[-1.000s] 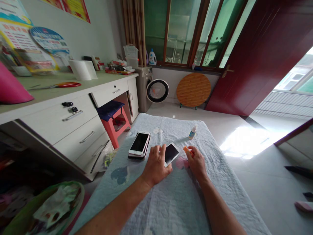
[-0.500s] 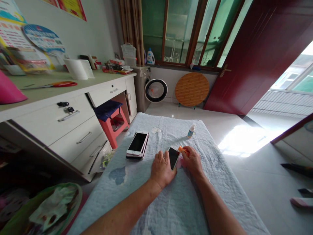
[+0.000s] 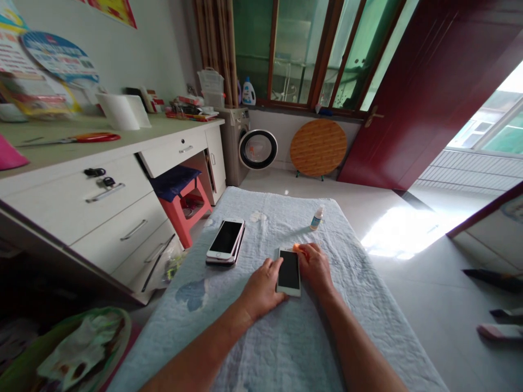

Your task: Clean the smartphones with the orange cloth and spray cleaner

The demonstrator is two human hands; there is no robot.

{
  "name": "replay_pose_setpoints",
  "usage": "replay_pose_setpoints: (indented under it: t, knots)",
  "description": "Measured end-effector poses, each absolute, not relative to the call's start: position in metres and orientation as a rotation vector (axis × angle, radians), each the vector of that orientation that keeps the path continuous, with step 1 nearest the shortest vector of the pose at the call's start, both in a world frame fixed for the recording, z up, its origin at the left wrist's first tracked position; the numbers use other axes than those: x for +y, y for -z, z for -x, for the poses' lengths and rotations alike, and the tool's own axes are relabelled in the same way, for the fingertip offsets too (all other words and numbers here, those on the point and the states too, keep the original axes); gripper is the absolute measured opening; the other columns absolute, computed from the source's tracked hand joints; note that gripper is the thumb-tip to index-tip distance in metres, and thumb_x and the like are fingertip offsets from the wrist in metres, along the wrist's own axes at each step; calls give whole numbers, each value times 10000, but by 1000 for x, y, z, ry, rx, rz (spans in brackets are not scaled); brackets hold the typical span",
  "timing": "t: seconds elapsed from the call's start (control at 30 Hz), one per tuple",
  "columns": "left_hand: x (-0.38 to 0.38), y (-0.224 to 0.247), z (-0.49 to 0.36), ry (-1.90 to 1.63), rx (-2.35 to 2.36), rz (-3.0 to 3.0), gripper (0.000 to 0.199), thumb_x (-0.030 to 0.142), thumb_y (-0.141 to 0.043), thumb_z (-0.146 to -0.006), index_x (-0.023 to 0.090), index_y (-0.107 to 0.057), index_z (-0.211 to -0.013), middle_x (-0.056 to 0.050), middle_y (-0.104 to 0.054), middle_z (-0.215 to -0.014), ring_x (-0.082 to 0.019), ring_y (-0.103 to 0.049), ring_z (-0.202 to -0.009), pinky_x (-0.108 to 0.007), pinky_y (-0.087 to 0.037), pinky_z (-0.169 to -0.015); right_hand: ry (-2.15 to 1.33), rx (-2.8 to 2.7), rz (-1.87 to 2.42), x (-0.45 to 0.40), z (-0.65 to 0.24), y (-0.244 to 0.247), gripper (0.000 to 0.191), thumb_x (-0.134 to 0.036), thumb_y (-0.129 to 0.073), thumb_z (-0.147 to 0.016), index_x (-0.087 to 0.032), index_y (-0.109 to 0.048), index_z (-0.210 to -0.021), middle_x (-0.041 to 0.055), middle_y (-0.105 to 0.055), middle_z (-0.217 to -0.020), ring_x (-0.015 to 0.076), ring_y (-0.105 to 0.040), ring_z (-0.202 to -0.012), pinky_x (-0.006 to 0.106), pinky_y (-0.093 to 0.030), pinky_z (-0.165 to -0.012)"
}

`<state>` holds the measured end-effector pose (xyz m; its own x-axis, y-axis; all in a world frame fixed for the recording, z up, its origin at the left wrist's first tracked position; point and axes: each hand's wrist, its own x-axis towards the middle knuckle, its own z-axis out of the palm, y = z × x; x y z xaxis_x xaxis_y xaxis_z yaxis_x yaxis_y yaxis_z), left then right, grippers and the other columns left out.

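Note:
A white smartphone (image 3: 289, 271) with a dark screen lies face up on the pale blue quilted cover (image 3: 261, 348). My left hand (image 3: 265, 289) grips it along the left edge, with the thumb at its lower end. At its top right corner, my right hand (image 3: 315, 268) pinches a small soft-looking orange piece (image 3: 297, 248), perhaps cloth or sponge, against the phone's edge. Most of that piece is hidden by my fingers. Off to the left rests a stack of phones (image 3: 226, 239), a white one on top. Beyond my right hand stands a small spray bottle (image 3: 316, 219).
Along the left runs a white desk (image 3: 110, 190) with scissors (image 3: 87, 138) and a paper roll (image 3: 118, 111) on it. A red stool (image 3: 183, 209) stands under the desk. A lined bin (image 3: 85, 348) is at lower left. Behind are an open-doored washing machine (image 3: 232, 147) and a round wooden tabletop (image 3: 318, 147).
The phone has turned from a slant to nearly straight, so more of its screen and lower end shows. My left hand has shifted left and down along it; the orange piece stays near the top corner.

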<state>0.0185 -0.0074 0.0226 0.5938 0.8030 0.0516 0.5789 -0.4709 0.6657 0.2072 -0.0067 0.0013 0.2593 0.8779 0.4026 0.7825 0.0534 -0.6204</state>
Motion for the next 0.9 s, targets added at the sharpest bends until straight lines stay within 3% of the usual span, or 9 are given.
replay_pose_setpoints:
  t: [0.37, 0.57, 0.73, 0.9]
  knots:
    - [-13, -10, -21, -659, 1064, -2317, 571, 272, -752, -659, 200, -546, -1187, -103, -545, -1263, -288, -498, -1167, -424, -412, -1007, -38, -1913, 1740, -4, -195, -7, 317, -180, -394, -917, -258, -696, -972, 47, -648, -1049, 204, -535, -890, 333, -415, -827]
    - [-10, -10, -19, -645, 1029, -2336, 531, 360, -757, -679, 193, -577, -1150, -103, -572, -1239, -291, -506, -1160, -420, -424, -984, -58, -2017, 1694, -3, -184, -8, 295, -238, -408, -938, -320, -659, -1069, 1, -629, -1146, 210, -509, -917, 334, -391, -834]
    - [-11, -13, -18, -604, 1033, -2361, 572, 372, -744, -689, 211, -559, -1205, -98, -551, -1272, -296, -501, -1162, -423, -408, -1004, -93, -2010, 1713, -4, -180, -8, 298, -308, -401, -951, -397, -638, -1108, -51, -591, -1232, 253, -442, -1054, 372, -336, -877]
    - [-13, -16, -19, -570, 1057, -2400, 553, 391, -718, -712, 218, -552, -1211, -92, -549, -1280, -296, -503, -1159, -422, -411, -996, -98, -1994, 1773, -4, -183, -8, 291, -303, -420, -946, -383, -658, -1093, -25, -586, -1214, 242, -416, -1054, 372, -311, -901]
